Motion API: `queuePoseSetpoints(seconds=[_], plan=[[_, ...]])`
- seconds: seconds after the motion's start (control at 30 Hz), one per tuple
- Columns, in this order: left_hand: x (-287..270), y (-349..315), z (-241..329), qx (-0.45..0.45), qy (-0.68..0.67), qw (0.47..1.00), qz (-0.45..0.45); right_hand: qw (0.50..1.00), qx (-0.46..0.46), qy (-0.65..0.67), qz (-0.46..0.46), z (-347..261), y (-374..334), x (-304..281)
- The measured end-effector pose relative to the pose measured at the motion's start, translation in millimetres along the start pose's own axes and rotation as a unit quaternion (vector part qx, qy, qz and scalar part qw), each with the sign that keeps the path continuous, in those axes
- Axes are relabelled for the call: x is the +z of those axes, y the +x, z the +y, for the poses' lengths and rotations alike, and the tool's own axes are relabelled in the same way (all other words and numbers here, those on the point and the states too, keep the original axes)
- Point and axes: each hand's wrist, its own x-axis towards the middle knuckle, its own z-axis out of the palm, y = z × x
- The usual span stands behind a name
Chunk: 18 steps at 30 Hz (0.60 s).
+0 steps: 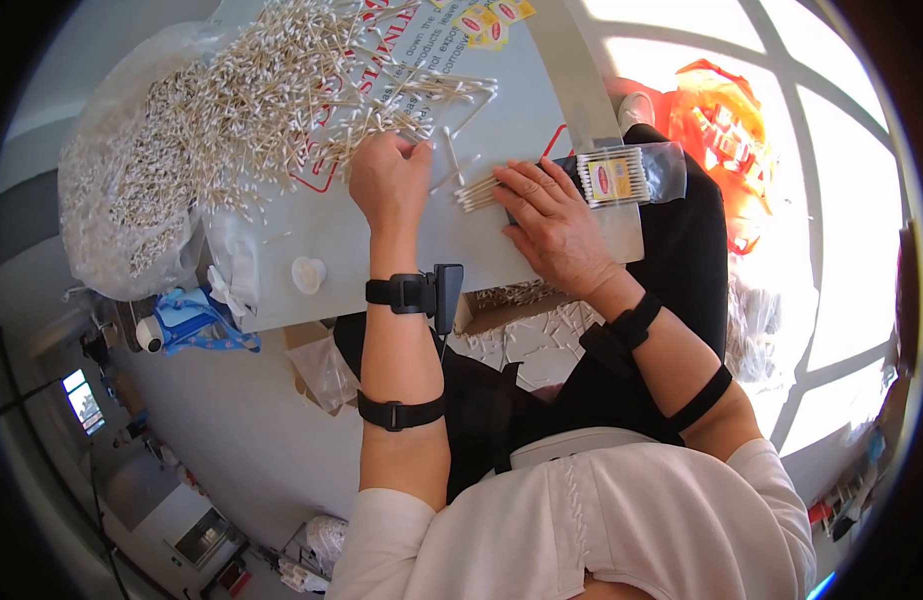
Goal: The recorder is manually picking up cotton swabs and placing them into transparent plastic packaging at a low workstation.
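My left hand (390, 182) is at the near edge of a big heap of cotton swabs (272, 100), its fingers curled in and closed. What is between its fingertips is hidden. A few loose swabs (454, 160) lie on the table just right of it. My right hand (554, 215) rests palm down with its fingers stretched out. From under those fingers a small row of swabs (476, 194) sticks out to the left. Right beside that hand lies a clear packet (666, 172), with lined-up swabs and a yellow label (609, 180) in it.
A large clear plastic bag (112, 215) full of swabs stands at the left. More yellow labels (492, 22) lie at the far side of the table (332, 290). A small white cup (309, 274) sits near its front edge. Below is an open box of swabs (507, 312); an orange bag (722, 130) is at right.
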Motion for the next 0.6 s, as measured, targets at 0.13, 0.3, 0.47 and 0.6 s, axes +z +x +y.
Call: queuePoseSetpoints(seconds=[0.13, 0.3, 0.47, 0.6], plan=[[-3.5, -0.6, 5.9, -0.067, -0.022, 0.997, -0.02, 1.0, 0.001, 0.003, 0.0, 2.0, -1.9, 0.9], [-5.7, 1.4, -13.7, -0.092, -0.021, 0.995, -0.01, 1.0, 0.001, 0.006, -0.002, 0.3, -0.6, -0.1], [4.0, 7.3, -10.4, -0.003, -0.056, 0.997, 0.05, 1.0, 0.003, 0.008, -0.001, 1.2, -1.5, 0.8], [13.0, 12.2, -8.0, 0.052, -0.037, 0.995, 0.072, 1.0, 0.002, 0.009, -0.004, 0.7, -1.0, -0.2]])
